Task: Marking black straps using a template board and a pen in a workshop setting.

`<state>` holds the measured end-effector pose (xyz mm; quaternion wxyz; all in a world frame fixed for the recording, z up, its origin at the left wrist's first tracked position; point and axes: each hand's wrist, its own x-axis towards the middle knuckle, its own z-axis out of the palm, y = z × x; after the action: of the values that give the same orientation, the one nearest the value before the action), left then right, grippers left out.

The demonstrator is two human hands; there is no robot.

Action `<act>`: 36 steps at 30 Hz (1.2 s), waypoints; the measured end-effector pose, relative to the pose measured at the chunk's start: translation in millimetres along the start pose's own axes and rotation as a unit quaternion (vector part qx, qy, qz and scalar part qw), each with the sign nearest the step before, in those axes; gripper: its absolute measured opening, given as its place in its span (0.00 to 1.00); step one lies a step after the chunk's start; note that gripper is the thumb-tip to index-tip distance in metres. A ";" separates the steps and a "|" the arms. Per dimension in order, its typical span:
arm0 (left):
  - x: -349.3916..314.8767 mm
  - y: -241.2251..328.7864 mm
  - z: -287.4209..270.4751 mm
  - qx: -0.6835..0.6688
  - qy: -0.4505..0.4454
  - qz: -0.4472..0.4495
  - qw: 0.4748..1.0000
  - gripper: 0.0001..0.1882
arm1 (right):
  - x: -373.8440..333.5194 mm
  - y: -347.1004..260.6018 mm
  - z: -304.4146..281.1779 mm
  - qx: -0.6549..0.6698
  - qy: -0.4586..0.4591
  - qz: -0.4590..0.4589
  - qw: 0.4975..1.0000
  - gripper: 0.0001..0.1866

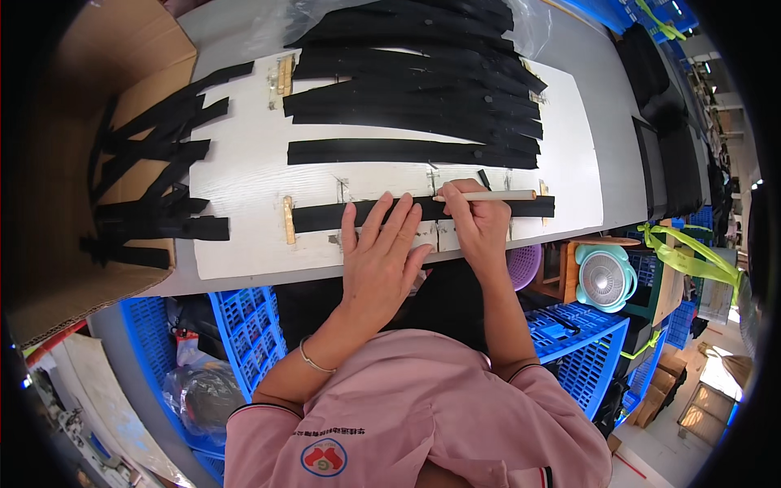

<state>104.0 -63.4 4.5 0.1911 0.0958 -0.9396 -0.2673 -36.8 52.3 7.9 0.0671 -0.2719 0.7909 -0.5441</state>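
A black fabric strip [317, 218] lies lengthwise near the front of a white board [569, 163]. My left hand [378, 252] presses flat on it, fingers spread. In my right hand [480, 220] is a slim pale pencil or marking pen [508, 195], its tip at the strip's upper edge close to my left fingers. Yellowish tape pieces [289, 220] sit by the strip's ends, and dark marks are drawn on the board. Just beyond lies another single black strip [374, 152], with a heap of similar strips [407, 89] behind it. A small black piece [484, 177] rests above my right hand.
At the left, an open cardboard box [154, 49] has more black strips [163, 163] hanging over its edge. Clear plastic [533, 28] lies at the back. Blue crates [248, 329], a teal fan [604, 278] and a purple basket [525, 264] stand below the table's near edge.
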 end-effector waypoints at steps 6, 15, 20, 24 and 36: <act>0.9 1.2 -0.6 0.003 -0.006 -0.015 1.000 0.27 | -2.1 1.4 -5.6 0.024 -0.016 -0.003 1.000 0.10; 2.8 2.7 3.0 0.032 0.001 -0.001 0.999 0.26 | 1.0 7.7 -9.7 -0.025 -0.057 -0.077 0.995 0.10; 2.3 1.5 6.1 0.038 -0.004 0.003 0.999 0.26 | -5.7 1.8 -21.1 0.122 -0.045 -0.012 0.992 0.11; 0.3 2.1 2.0 0.043 -0.012 -0.004 0.999 0.25 | -4.5 -5.0 -57.7 0.200 0.066 0.017 0.977 0.11; 16.7 24.7 0.8 0.006 -0.001 -0.035 0.999 0.23 | 5.4 51.6 -91.4 0.071 0.107 0.023 0.991 0.10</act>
<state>86.6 -47.0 22.3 0.1803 0.1300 -0.9374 -0.2681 -96.6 138.3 -0.9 0.0137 -0.1884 0.7590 -0.6231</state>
